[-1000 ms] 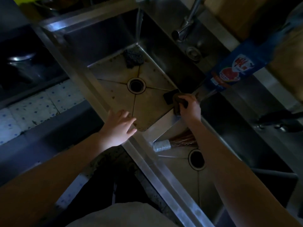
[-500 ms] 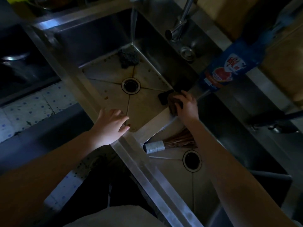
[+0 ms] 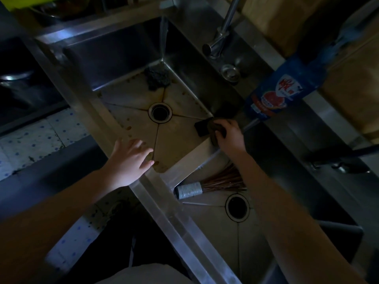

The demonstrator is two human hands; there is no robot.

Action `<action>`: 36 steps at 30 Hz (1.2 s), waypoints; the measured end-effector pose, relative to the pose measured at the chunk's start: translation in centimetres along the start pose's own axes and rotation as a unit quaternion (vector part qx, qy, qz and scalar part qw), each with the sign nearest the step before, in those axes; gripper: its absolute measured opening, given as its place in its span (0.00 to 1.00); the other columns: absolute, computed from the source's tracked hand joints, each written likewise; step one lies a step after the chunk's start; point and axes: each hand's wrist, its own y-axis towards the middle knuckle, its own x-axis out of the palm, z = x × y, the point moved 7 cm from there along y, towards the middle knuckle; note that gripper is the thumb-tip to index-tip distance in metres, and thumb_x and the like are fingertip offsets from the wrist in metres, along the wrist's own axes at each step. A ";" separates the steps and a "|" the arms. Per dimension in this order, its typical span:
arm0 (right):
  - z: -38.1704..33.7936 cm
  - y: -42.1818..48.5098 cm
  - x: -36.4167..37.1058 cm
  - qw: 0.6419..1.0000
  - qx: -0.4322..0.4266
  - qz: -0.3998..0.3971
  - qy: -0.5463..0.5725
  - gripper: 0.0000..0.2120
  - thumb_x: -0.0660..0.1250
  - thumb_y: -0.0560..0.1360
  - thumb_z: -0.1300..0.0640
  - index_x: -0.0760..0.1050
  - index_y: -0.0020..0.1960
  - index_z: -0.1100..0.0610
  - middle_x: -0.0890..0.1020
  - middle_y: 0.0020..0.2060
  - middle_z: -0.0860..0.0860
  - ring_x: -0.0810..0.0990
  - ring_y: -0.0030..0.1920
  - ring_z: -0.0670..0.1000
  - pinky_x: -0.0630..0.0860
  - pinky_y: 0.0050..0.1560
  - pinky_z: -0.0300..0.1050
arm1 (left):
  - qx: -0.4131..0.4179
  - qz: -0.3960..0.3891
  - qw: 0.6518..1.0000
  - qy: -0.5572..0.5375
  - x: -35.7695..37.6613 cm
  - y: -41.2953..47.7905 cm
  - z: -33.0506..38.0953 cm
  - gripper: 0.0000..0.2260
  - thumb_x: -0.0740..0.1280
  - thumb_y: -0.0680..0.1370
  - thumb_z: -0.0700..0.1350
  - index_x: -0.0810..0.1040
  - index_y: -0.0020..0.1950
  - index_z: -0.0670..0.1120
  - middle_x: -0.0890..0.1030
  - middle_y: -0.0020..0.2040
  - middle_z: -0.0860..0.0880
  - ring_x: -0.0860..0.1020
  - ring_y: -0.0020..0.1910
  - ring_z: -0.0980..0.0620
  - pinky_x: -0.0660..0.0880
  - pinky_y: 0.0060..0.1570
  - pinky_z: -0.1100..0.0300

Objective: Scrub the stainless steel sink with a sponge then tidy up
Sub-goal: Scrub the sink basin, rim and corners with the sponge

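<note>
A stained stainless steel sink (image 3: 131, 113) with a round drain (image 3: 160, 112) fills the middle of the view. My right hand (image 3: 230, 136) grips a dark sponge (image 3: 213, 128) against the basin's right corner, by the divider. Beside the sponge lies a flat black pad (image 3: 202, 127). My left hand (image 3: 131, 158) rests with spread fingers on the sink's near rim. A dark steel-wool scourer (image 3: 158, 77) sits in the far corner. Water runs in a thin stream (image 3: 163, 35) down into that corner.
A second basin (image 3: 215, 226) with its own drain (image 3: 237, 205) lies at the right, holding a bristle brush (image 3: 207, 186) with a taped handle. A blue detergent bottle (image 3: 281, 89) stands on the back ledge near the tap (image 3: 223, 31). Tiled floor (image 3: 30, 142) shows at the left.
Both hands have stayed in place, the right one still on the sponge at the basin corner. The apparent shifts come from my head moving.
</note>
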 end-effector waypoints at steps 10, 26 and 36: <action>-2.6 -4.2 3.2 0.993 -0.118 -0.028 0.000 0.16 0.62 0.77 0.60 0.72 0.64 0.52 0.67 0.67 0.57 0.68 0.67 0.60 0.71 0.66 0.58 | 0.012 -0.023 1.000 0.017 0.8 0.7 0.3 0.19 0.57 0.78 0.58 0.72 0.63 0.50 0.74 0.61 0.47 0.73 0.59 0.45 0.64 0.59 0.45; 3.8 5.2 -1.1 0.998 0.054 -0.010 -0.031 0.18 0.56 0.80 0.58 0.66 0.68 0.46 0.59 0.71 0.59 0.63 0.69 0.64 0.65 0.69 0.61 | -0.014 -0.033 0.999 0.002 0.9 0.4 -0.3 0.18 0.58 0.78 0.57 0.73 0.63 0.49 0.73 0.61 0.47 0.71 0.60 0.45 0.63 0.60 0.46; -2.0 -5.6 4.0 0.993 -0.113 -0.022 -0.006 0.18 0.59 0.79 0.57 0.66 0.67 0.45 0.62 0.70 0.56 0.67 0.68 0.63 0.73 0.63 0.62 | 0.017 -0.045 0.999 0.022 2.2 1.7 2.6 0.21 0.53 0.77 0.61 0.69 0.65 0.51 0.72 0.61 0.48 0.71 0.61 0.48 0.63 0.59 0.46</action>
